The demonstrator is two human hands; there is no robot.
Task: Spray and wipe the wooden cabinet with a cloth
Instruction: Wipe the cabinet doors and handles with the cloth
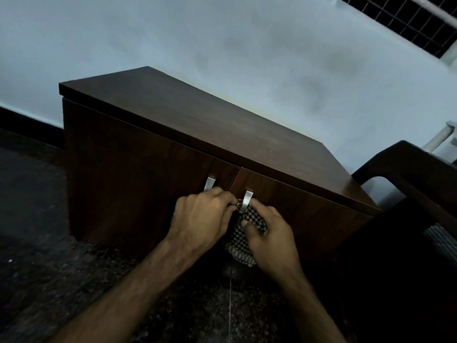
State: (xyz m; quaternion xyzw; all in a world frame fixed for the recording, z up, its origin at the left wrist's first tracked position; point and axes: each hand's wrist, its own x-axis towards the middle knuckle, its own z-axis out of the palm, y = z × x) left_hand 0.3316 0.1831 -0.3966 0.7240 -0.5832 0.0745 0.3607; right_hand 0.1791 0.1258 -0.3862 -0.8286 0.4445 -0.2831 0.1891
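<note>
Hands at the cabinet (pixel 153 154) doors: left hand (pixel 201 216) and right hand (pixel 270 237) pinch the checked cloth (pixel 241 240) around the right handle (pixel 247 198). No spray bottle visible; other surfaces seemingly remain.

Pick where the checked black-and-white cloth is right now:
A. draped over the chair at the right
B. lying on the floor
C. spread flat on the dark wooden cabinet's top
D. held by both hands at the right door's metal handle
D: both the left hand and the right hand grip the checked black-and-white cloth against the right door's metal handle of the dark wooden cabinet.
</note>
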